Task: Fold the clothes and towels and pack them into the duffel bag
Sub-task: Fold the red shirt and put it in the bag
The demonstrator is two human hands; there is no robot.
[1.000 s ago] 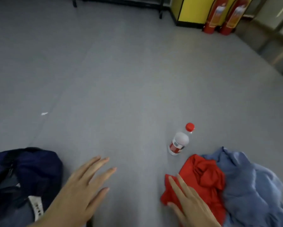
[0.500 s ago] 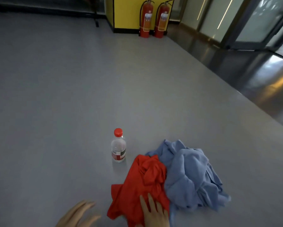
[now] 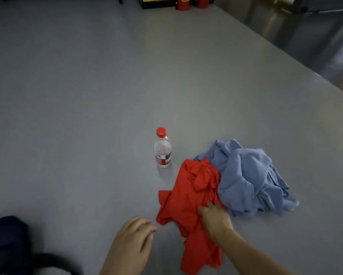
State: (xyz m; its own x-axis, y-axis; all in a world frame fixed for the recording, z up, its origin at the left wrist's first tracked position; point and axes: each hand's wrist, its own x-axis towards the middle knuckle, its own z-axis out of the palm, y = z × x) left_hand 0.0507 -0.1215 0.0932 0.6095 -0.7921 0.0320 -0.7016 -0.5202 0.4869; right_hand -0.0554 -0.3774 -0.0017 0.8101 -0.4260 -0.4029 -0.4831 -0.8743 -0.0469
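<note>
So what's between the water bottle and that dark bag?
Nothing: only bare grey floor separates the water bottle from the dark bag, as the head view shows.

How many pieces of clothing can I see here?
2. The right hand grips a crumpled red garment; a blue garment is heaped against its right side. The dark bag may hide more.
</note>
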